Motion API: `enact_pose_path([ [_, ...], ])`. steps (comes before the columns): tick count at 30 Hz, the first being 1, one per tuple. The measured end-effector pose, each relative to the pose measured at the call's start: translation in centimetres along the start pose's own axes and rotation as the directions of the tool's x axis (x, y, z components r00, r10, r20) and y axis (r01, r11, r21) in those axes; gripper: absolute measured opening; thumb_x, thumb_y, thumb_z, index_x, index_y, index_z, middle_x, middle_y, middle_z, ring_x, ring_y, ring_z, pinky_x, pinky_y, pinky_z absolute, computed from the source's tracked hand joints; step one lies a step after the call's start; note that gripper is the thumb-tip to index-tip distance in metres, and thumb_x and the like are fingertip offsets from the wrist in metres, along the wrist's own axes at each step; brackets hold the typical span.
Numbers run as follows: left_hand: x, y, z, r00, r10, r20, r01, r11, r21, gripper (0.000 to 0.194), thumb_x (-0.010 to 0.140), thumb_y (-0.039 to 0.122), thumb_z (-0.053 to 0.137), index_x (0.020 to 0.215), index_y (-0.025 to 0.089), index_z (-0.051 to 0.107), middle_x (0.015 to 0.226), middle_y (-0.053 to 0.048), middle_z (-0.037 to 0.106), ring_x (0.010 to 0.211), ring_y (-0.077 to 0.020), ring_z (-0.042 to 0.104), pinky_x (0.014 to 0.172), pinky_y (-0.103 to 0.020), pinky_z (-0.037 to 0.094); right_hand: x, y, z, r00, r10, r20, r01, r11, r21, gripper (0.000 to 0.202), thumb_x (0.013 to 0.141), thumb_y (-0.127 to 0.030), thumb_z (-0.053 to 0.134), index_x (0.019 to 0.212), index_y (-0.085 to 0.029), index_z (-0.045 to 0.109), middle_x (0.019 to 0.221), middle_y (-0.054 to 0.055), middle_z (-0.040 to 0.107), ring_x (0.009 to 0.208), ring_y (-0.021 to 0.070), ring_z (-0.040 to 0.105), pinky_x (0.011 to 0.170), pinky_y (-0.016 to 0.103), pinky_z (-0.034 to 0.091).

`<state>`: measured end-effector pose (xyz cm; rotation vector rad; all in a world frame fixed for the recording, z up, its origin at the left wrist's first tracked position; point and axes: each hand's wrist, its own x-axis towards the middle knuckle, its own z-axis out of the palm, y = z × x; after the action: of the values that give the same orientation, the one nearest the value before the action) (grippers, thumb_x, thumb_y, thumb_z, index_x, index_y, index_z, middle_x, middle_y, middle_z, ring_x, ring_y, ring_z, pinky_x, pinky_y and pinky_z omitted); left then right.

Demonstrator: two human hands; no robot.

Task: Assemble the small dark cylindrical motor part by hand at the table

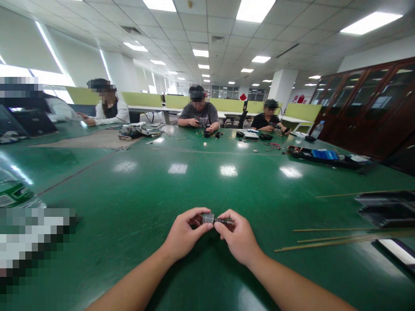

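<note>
Above the green table (155,190), a small grey metal cylinder (208,218) is pinched between the thumb and fingers of my left hand (185,231). My right hand (238,235) grips a thin dark metal shaft (223,221) with ridges, in line with the cylinder's right end. Cylinder and shaft meet or nearly touch between my fingertips; whether they are one piece I cannot tell. Both hands are closed and close together, and my fingers partly hide the ends of the parts.
Thin yellowish rods (324,239) and dark plastic pieces (385,207) lie at the right, near a phone-like slab (397,252). At the left are a plastic bottle (16,192) and a blurred-out box. Across the table, several people handle parts; a black tray (343,162) holds blue items.
</note>
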<state>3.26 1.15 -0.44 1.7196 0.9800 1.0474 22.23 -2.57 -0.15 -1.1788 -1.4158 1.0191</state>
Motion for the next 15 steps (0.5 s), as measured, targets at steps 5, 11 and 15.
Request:
enact_pose_path([
  [5,0.08,-0.12,0.03,1.0,-0.002,-0.008,0.002,1.0,0.006,0.038,0.081,0.037,0.074,0.114,0.02,0.067,0.099,-0.006,0.072,0.087,-0.021,0.067,0.083,-0.033,0.054,-0.01,0.04,-0.03,1.0,0.005,-0.003,-0.005,1.0,-0.001,0.016,0.087,-0.034,0.066,0.088,-0.019,0.061,0.066,-0.001,0.061,0.058,0.0142,0.057,0.055,0.023,0.043],
  [11,0.02,-0.09,0.02,1.0,0.012,-0.017,-0.012,1.0,0.009,0.038,0.081,0.037,0.074,0.114,0.019,0.068,0.099,-0.007,0.073,0.086,-0.0209,0.068,0.083,-0.034,0.055,-0.08,-0.24,-0.03,1.0,0.005,-0.009,-0.005,1.0,-0.002,0.016,0.087,-0.034,0.065,0.089,-0.018,0.061,0.068,-0.001,0.062,0.057,0.0142,0.057,0.055,0.024,0.043],
  [15,0.03,0.01,-0.03,0.999,0.021,-0.026,-0.021,1.0,0.003,0.038,0.08,0.036,0.074,0.114,0.019,0.069,0.1,-0.007,0.073,0.085,-0.0212,0.068,0.081,-0.034,0.056,-0.1,-0.33,-0.03,1.0,0.004,-0.017,-0.004,1.0,0.001,0.017,0.086,-0.035,0.066,0.088,-0.018,0.062,0.068,0.0,0.062,0.057,0.0145,0.057,0.054,0.024,0.044],
])
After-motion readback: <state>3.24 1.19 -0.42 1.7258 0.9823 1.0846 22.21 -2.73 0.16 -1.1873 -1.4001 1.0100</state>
